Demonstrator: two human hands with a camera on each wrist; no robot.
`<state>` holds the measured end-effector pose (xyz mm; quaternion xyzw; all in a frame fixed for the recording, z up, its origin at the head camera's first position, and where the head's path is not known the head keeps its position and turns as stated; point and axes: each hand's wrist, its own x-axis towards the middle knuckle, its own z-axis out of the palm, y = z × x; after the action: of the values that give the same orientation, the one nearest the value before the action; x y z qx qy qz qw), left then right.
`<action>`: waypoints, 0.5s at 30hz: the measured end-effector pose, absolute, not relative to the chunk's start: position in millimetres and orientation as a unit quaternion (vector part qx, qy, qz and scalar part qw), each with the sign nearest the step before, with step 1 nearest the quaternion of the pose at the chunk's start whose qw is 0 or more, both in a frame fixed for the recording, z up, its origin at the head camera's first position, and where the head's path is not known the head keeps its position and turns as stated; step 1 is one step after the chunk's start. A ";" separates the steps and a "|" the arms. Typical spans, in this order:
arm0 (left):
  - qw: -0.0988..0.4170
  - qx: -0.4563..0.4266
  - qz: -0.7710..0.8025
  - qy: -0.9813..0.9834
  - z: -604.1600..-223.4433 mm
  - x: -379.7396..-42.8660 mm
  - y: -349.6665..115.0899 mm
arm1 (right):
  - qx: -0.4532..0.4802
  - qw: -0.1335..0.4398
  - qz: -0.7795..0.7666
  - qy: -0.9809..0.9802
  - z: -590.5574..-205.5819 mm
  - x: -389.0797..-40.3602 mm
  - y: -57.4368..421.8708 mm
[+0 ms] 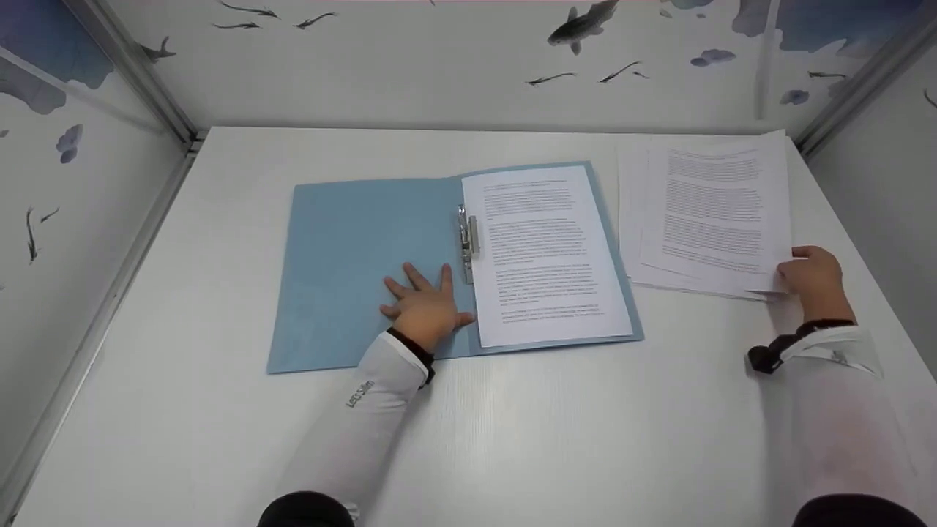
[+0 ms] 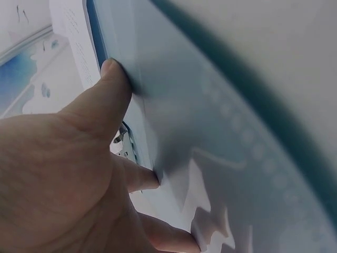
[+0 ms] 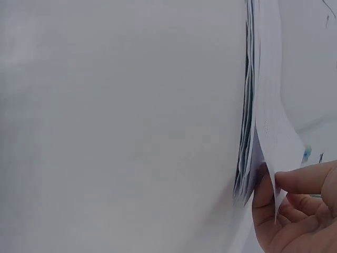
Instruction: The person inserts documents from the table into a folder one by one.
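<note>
Fingers spread, the left hand (image 1: 424,315) rests on the smooth blue folder (image 1: 351,256) (metal clip (image 1: 465,245) near its fold); rightward, the right hand (image 1: 816,282) pinches a thin, flexed sheet (image 1: 714,212) atop the layered paper stack (image 1: 630,219).

White tabletop (image 1: 556,432), pale walls (image 1: 424,80), printed fish (image 1: 583,28), grey corner post (image 1: 133,67)

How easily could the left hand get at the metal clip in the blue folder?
Probably yes, easily: the left hand rests with fingers spread on the blue folder, close to the metal clip, and nothing visible lies between them.
</note>
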<state>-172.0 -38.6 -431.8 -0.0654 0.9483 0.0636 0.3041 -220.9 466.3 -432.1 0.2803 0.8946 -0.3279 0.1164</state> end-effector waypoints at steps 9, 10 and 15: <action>0.300 -0.068 0.064 0.949 -430.3 -172.0 -38.8 | 0.300 0.128 -0.390 0.861 -429.2 -206.7 471.0; 0.300 -0.069 0.065 0.949 -430.4 -172.0 -38.7 | 0.302 0.129 -0.396 0.858 -428.7 -205.7 471.6; 0.302 -0.071 0.065 0.948 -430.3 -171.6 -37.9 | 0.320 0.125 -0.423 0.839 -426.5 -202.4 472.6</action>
<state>-171.6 -37.9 -430.3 -0.0709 0.9484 0.0652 0.3020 -202.4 472.6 -426.5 0.3201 0.8386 -0.4228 0.1247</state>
